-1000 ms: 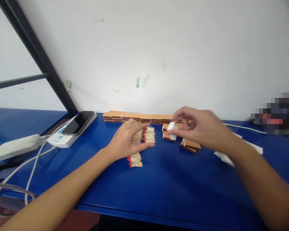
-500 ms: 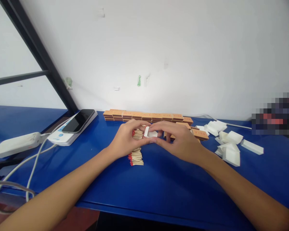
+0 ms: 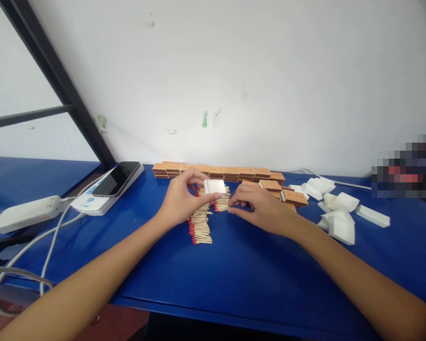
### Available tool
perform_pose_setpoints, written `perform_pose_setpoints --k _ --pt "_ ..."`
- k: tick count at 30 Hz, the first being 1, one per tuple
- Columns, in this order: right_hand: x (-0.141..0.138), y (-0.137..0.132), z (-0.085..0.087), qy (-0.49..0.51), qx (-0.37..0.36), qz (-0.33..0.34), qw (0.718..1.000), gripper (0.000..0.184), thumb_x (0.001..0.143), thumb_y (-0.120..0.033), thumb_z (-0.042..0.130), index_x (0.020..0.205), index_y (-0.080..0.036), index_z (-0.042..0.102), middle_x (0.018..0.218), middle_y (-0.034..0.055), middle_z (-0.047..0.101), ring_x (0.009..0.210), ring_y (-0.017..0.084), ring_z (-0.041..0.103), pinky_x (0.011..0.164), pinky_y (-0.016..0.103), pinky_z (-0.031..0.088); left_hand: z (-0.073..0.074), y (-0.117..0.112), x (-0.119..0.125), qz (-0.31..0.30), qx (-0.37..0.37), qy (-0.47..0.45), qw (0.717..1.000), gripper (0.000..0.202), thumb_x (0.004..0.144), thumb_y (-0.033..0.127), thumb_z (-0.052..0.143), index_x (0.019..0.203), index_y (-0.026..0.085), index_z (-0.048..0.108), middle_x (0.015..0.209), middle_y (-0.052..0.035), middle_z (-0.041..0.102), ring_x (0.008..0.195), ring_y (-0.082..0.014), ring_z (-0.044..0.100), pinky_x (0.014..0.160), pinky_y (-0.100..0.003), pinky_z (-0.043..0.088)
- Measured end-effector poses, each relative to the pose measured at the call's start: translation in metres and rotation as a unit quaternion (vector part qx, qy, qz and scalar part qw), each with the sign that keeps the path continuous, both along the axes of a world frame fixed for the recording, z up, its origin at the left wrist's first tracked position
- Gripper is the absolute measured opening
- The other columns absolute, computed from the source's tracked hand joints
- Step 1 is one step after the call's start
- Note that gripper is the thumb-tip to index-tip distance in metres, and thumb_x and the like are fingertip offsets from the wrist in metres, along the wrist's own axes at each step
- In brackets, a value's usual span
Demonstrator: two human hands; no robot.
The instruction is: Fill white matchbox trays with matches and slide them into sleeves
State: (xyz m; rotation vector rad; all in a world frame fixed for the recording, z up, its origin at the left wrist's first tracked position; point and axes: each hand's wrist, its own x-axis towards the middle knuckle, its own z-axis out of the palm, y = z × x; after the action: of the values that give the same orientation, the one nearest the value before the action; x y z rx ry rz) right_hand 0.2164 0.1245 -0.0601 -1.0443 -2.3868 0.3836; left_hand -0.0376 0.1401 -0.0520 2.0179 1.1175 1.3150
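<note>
My left hand (image 3: 182,199) pinches a small white matchbox tray (image 3: 216,186) between thumb and fingers, its hollow side facing up toward me. Under and beside it, a pile of red-tipped matches (image 3: 200,227) lies on the blue table. A second small heap of matches (image 3: 220,204) lies just right of that pile. My right hand (image 3: 257,206) is low at this heap, thumb and forefinger closed at the plain ends of the matches. The other right fingers are curled in. How many matches are in the pinch is hidden.
Orange matchboxes (image 3: 216,173) stand stacked in a row along the wall, with several loose ones (image 3: 294,198) behind my right hand. White trays (image 3: 341,225) lie heaped at right. A phone (image 3: 116,179), a white power bank (image 3: 26,213) and cables (image 3: 53,246) occupy the left.
My right hand has let go of the white tray and moved down to the match heap. My left hand now holds the tray alone, slightly higher and turned more toward me.
</note>
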Motion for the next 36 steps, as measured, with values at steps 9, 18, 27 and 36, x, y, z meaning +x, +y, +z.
perform_pose_setpoints --k 9,18,27,36 --pt "-0.006 0.004 -0.014 -0.026 -0.001 0.011 1.000 0.011 0.098 -0.022 0.066 0.088 -0.020 0.067 0.089 0.0040 0.063 0.082 0.018 0.059 0.071 0.030 0.044 0.003 -0.001 -0.003 -0.046 0.029 0.119 0.991 0.048 0.065 0.049 0.098 0.094 0.023 0.070 0.098 -0.0011 0.074 0.090 -0.0206 0.062 0.078 -0.036 0.048" --pt "-0.005 0.004 -0.013 -0.026 -0.019 -0.005 0.999 0.004 0.097 -0.019 0.065 0.096 -0.021 0.069 0.090 0.0028 0.062 0.079 0.017 0.059 0.071 0.030 0.045 0.013 -0.008 -0.004 -0.154 0.017 0.263 0.952 0.044 0.061 0.051 0.099 0.088 0.025 0.075 0.089 0.0003 0.075 0.089 -0.0235 0.061 0.081 -0.037 0.043" --pt "-0.005 0.004 -0.014 -0.023 -0.019 -0.008 1.000 0.010 0.097 -0.022 0.064 0.089 -0.021 0.070 0.087 0.0038 0.063 0.078 0.017 0.060 0.070 0.031 0.047 0.011 -0.019 -0.001 -0.188 0.038 0.341 0.920 0.033 0.067 0.044 0.095 0.090 0.027 0.079 0.093 0.0000 0.076 0.096 -0.0259 0.064 0.085 -0.041 0.038" --pt "-0.006 0.002 -0.011 -0.035 -0.032 -0.020 0.999 0.011 0.098 -0.023 0.064 0.088 -0.021 0.068 0.084 0.0029 0.062 0.075 0.017 0.058 0.067 0.030 0.044 0.017 -0.018 -0.002 -0.167 0.037 0.370 0.913 0.036 0.064 0.043 0.095 0.092 0.025 0.080 0.095 -0.0025 0.071 0.098 -0.0271 0.061 0.085 -0.042 0.038"
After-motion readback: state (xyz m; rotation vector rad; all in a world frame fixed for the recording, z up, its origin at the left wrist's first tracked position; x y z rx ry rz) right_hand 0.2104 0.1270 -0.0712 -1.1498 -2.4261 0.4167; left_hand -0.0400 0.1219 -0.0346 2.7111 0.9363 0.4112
